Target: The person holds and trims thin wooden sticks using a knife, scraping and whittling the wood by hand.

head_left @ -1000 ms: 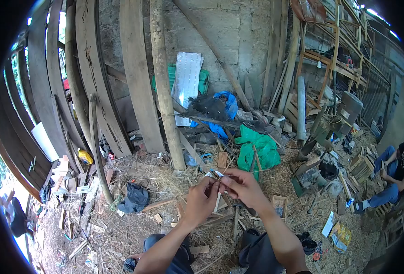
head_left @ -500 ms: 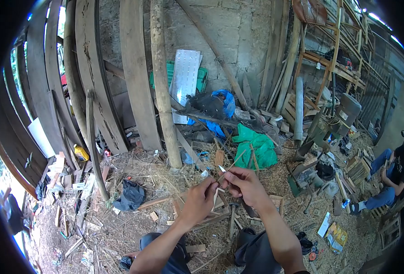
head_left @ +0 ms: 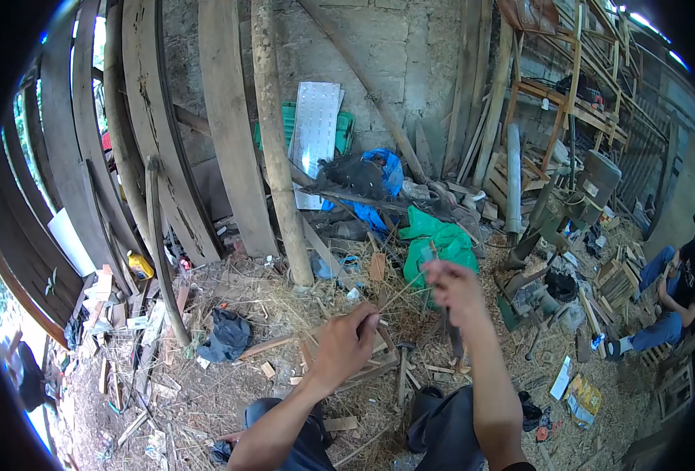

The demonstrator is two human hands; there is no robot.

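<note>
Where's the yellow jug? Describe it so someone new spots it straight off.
Start at the tall boards standing on the picture's left. At their foot, just left of the crooked pole and beside the wood scraps, is the jug. It's solid bright yellow against dull wood; the other yellow item, the bag at lower right, is flat and printed.

Beyond the grip stands a grey concrete-block wall (head_left: 363, 55), with upright wooden planks (head_left: 226, 125) to its left and daylight showing through their gaps. Below the grip, straw and wood scraps litter the dirt floor (head_left: 230, 408); corrugated sheeting (head_left: 644, 149) lies far right.
</note>
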